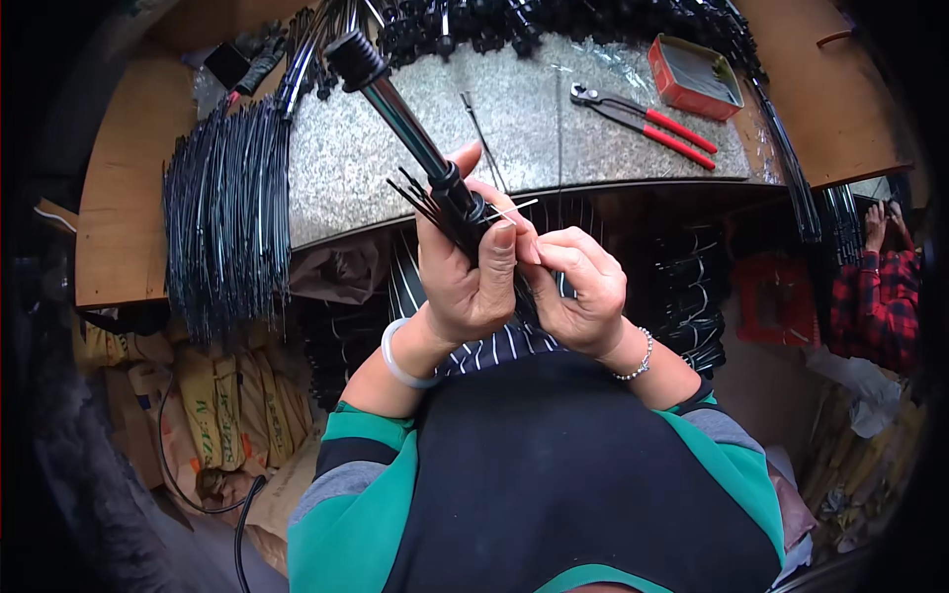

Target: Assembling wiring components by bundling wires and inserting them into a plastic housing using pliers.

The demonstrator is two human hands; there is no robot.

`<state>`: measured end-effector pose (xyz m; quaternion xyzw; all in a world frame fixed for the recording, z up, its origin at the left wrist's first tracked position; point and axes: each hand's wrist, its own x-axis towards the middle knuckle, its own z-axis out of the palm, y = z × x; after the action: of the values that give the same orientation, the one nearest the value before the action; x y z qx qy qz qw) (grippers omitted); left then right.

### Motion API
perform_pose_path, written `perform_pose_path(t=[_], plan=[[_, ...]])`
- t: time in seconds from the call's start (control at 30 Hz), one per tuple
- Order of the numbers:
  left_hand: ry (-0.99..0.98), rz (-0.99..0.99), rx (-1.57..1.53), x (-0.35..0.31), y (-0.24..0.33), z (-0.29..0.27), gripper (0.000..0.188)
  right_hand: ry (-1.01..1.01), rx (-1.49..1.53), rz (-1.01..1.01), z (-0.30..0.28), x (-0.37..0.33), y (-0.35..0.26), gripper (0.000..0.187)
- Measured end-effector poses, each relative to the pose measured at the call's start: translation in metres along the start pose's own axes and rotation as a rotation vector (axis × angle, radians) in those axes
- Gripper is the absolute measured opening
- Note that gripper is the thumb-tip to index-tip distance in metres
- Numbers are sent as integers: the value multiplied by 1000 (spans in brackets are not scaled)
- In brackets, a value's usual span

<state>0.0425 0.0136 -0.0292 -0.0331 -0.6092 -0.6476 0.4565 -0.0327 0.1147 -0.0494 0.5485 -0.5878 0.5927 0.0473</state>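
Observation:
A black umbrella shaft [410,124] with a ridged black end leans up and left from my left hand [463,282], which is wrapped round its lower part. Several thin black ribs [415,201] fan out beside the shaft in that grip. At the black hub, a thin pale wire [522,207] crosses close to my left fingertips. My right hand [583,296] is closed in a pinch, thumb against forefinger, right where a strand of the wire runs in. My fingers hide the wire's end.
On the grey speckled worktop [346,183] lie red-handled pincers [643,121], with a red tin [689,87] behind them. Black ribs [222,212] hang in a thick bundle at the left; more parts line the back. Sacks [232,405] stand below left. Another person's plaid sleeve [870,306] shows far right.

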Motion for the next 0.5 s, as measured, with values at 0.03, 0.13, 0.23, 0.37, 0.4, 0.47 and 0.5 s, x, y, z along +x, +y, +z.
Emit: perform_pose_path(t=[0.03, 0.13, 0.23, 0.37, 0.4, 0.47, 0.5], plan=[[-11, -1, 11, -4, -1, -2, 54, -36, -30, -31, -1, -4, 1, 19], [-31, -2, 59, -12, 0, -8, 53, -39, -77, -11, -4, -22, 0, 24], [-15, -52, -12, -11, 8, -6, 58, 33, 286, 359, 9, -43, 3, 35], [-26, -86, 73, -12, 6, -3, 67, -275, 659, 662, 14, -79, 15, 43], [-22, -93, 73, -15, 5, -4, 67, -277, 661, 671, 16, -85, 15, 43], [-7, -124, -13, -24, 1, -7, 64, -270, 631, 664, 19, -94, 15, 43], [0, -138, -59, -26, -1, -7, 63, -266, 614, 660, 20, -96, 15, 43]])
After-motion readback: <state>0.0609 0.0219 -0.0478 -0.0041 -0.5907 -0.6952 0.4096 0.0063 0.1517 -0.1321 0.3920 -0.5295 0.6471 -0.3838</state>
